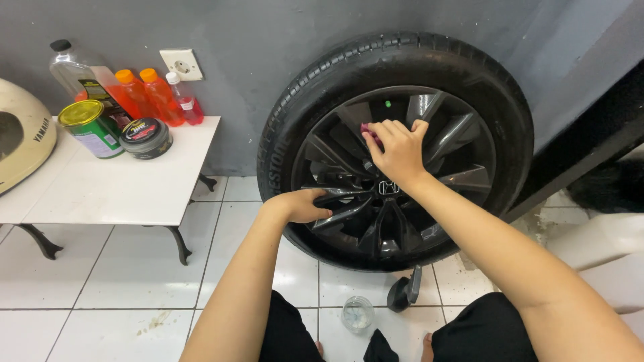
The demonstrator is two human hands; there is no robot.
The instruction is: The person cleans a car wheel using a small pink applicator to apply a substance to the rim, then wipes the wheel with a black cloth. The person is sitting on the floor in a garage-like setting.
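Far to the left of the wheel (396, 151), a cream-coloured curved shell (20, 134) rests on the edge of a white table (134, 188) with dark curled legs. On that table, left of the wheel, stand a green tin with a yellow lid (90, 127), a flat round black tin (145, 137), a tall clear bottle with a black cap (74, 70), two orange bottles (144, 94) and a small pink bottle (186, 100), all bunched near the grey wall (268, 40), where a white socket (180, 64) sits just above them. Now the wheel itself: a black tyre on a dark spoked rim, standing upright on the white tiled floor (100, 281) and leaning back against the wall, with a small green valve cap (388, 104) near the top of the rim. Left hand (302, 204) is down at the wheel's lower left, fingers curled shut around a spoke, gripping the rim. Right hand (399, 147) is up above the wheel's hub, fingers bunched and pressing a small pink cloth (367, 129) against a spoke; only a corner of that cloth peeks out past the fingertips. Below the wheel, on the floor between the person's knees, lie a small clear round jar (357, 313) and a black tool (404, 289) resting just under the tyre. Right of the wheel, a dark slanted beam (590, 147) runs down the wall.
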